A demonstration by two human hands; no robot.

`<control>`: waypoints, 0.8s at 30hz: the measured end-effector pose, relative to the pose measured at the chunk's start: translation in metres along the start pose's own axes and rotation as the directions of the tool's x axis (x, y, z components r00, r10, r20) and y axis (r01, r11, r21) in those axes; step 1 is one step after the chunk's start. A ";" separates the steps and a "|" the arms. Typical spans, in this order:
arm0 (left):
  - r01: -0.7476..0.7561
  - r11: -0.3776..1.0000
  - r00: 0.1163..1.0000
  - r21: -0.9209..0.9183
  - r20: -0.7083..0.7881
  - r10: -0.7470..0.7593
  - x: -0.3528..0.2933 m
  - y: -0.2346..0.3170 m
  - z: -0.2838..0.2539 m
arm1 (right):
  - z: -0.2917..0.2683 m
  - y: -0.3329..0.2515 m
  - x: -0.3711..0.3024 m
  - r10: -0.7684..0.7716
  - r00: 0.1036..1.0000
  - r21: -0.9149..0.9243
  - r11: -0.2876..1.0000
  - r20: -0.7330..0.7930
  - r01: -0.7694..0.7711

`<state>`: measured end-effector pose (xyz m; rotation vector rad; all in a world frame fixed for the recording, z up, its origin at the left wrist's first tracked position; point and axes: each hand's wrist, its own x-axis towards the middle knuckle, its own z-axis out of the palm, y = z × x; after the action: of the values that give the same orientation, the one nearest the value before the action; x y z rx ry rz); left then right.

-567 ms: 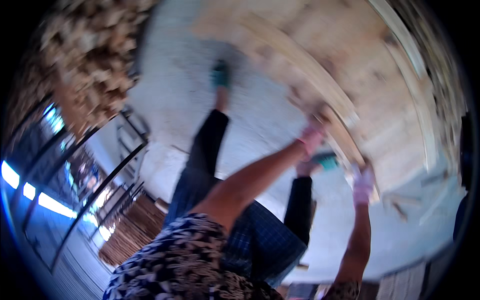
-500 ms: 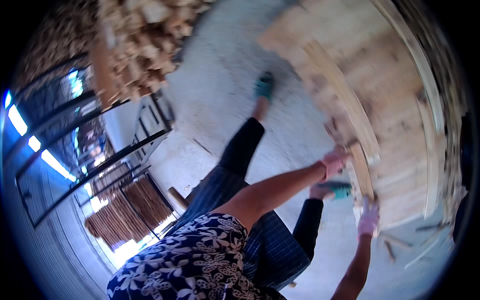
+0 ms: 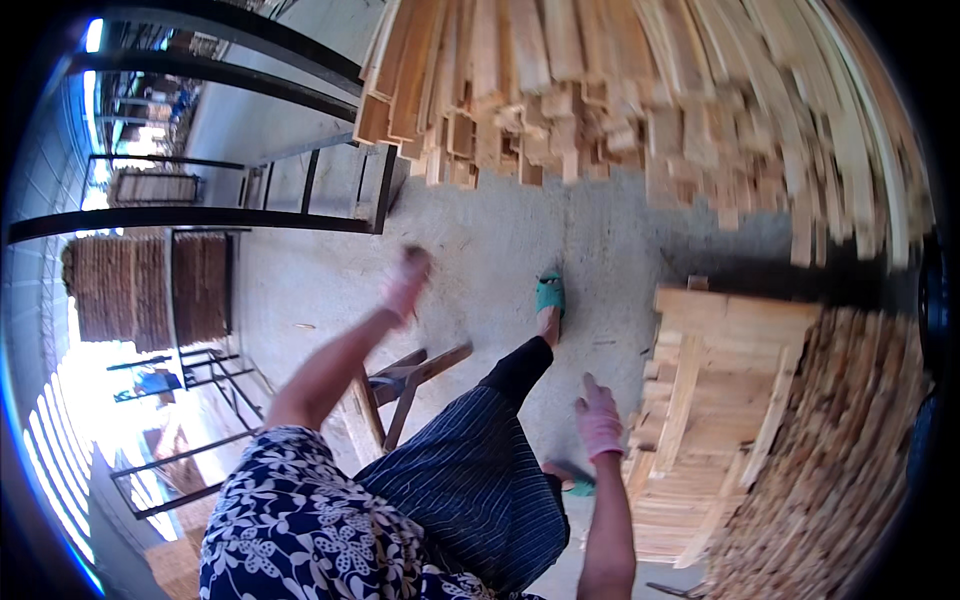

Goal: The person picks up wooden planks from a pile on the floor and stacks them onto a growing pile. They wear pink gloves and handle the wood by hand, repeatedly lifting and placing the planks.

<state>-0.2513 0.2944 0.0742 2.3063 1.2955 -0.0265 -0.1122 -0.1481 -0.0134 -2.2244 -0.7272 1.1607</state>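
My left hand (image 3: pixel 406 284), in a pink glove, hangs over the concrete floor, apart from anything. Motion smears its fingers. Lower and further right is my right hand (image 3: pixel 599 418), also in a pink glove, its fingers stretched out with nothing in them. It is nearest to a stack of pale boards (image 3: pixel 735 362), just left of the stack's edge and apart from it. Narrow wooden strips, one of them a light strip (image 3: pixel 679 405), lie across the top of this stack.
A large pile of wooden slats (image 3: pixel 570 60) fills the far side. Bundled sticks (image 3: pixel 820 450) stand at right. On the left are a black metal frame (image 3: pixel 200 218) and stacked brown boards (image 3: pixel 140 290). A wooden stool or trestle (image 3: pixel 400 395) stands beside my legs.
Both hands have come away from the wooden strip they were touching on the board stack. The view has turned; the stack sits lower right, and the slat pile fills the far side.
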 end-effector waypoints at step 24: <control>0.383 0.768 0.917 -0.513 0.309 -0.251 0.305 0.087 -0.158 | 0.004 -0.412 0.348 -0.057 0.994 0.656 0.747 -0.096 0.106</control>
<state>-0.0477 0.5678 0.1719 1.5153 1.3413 -0.0123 -0.0358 0.3803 0.0601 -1.5977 -0.2969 1.0719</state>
